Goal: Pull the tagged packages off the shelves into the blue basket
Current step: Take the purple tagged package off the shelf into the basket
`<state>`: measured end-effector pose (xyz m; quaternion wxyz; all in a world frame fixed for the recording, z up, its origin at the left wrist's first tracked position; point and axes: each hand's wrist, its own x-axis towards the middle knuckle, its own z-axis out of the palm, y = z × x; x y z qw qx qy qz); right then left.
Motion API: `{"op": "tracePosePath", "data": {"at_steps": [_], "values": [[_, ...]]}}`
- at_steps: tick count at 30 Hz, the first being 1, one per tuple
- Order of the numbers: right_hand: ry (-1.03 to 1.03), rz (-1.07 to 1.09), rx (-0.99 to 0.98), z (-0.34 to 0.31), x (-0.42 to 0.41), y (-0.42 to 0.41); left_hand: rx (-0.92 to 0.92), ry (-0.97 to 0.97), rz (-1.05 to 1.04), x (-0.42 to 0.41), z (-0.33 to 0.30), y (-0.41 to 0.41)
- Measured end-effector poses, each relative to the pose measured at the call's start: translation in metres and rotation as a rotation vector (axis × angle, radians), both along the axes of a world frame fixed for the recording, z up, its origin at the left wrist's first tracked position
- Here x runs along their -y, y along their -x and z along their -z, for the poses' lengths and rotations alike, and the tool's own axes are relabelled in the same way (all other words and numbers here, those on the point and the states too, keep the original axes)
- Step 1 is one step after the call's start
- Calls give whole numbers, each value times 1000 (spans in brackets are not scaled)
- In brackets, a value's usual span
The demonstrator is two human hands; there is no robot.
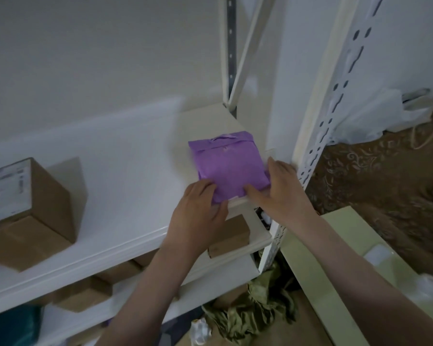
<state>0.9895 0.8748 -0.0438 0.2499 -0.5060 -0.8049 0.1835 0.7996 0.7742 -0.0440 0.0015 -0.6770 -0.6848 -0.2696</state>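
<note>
Left hand (198, 211): reaching up from below, its grip holding the near left corner of the purple package (229, 163), fingers curling over the top, thumb at the shelf's front edge.
Right hand (279, 189): gripping the package's near right corner, thumb lying on top, fingers wrapping its right side.
Purple package: lying flat on the white shelf (125, 186), at the right end beside the slotted upright (315, 146), its near edge sitting at the shelf's front lip.
Brown box (29, 211): standing on the same shelf, well apart to the left, carrying a white label.
Lower shelves: holding more brown boxes (228, 236).
Blue basket: not showing.
</note>
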Motion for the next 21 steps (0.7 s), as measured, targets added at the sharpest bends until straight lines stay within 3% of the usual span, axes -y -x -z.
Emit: {"op": "tracePosePath", "data": {"at_steps": [5,14,18,21], "values": [[-49,-1,17,5,14,2,11,-52,-8,18,0,4],[135,-228,-421,-38,26,37,282,26,-38,22,-27,21],[-10,-311,-328,-64,36,66,533,15,2,36,-36,42],[-126,-416,-255,-77,50,97,583,-44,-82,58,-41,67]]}}
